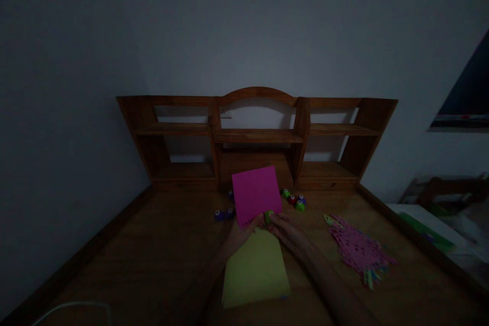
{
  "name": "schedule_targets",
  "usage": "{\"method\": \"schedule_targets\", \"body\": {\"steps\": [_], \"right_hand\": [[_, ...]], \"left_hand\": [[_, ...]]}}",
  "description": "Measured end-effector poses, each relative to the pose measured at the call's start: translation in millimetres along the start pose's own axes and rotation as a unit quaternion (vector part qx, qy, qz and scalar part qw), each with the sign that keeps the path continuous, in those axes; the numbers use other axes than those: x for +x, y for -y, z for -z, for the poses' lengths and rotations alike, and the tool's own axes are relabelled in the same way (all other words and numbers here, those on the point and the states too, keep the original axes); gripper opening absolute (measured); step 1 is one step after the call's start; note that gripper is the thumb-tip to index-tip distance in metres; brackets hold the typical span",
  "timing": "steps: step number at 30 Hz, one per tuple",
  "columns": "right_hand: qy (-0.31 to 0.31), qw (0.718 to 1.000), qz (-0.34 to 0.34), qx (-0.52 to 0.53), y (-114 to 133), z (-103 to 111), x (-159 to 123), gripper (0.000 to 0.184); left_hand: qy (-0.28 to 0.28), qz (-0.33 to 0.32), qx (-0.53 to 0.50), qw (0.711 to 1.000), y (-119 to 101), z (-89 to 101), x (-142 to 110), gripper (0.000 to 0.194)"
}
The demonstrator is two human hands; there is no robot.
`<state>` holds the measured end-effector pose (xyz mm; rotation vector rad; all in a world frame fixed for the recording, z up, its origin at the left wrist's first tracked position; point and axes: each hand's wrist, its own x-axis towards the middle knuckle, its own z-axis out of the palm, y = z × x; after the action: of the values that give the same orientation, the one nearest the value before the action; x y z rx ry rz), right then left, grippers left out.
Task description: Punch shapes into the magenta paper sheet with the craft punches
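Observation:
A bright pink sheet of paper [256, 191] stands tilted up in front of me, with a row of small dark marks near its lower edge. At that edge sits a small green paper punch [268, 216]. My left hand [244, 232] pinches the paper's lower edge beside the punch. From the other side, my right hand [286, 228] has its fingers closed on the punch. Under both hands a yellow sheet of paper [255, 270] lies flat on the wooden desk [160, 254]. The dim light blurs the fingertips.
Blue punches [219, 215] lie left of the pink sheet; several green, red and blue punches [300, 206] lie to its right. A heap of pink cut paper strips [359, 247] rests farther right. Behind stands a wooden shelf [260, 136]. A white cable [76, 304] curves at front left.

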<state>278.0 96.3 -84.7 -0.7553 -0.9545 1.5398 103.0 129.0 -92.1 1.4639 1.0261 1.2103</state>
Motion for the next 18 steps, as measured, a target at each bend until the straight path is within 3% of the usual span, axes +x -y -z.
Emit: {"method": "schedule_targets", "body": {"steps": [9, 18], "right_hand": [[0.019, 1.000, 0.001, -0.013, -0.4, 0.8, 1.7, 0.032], [0.025, 1.000, 0.008, -0.012, -3.3, 0.8, 3.7, 0.033]], "left_hand": [[0.028, -0.001, -0.005, 1.000, -7.7, -0.1, -2.3, 0.038], [0.039, -0.006, -0.002, 0.999, 6.9, -0.2, 2.1, 0.037]]}}
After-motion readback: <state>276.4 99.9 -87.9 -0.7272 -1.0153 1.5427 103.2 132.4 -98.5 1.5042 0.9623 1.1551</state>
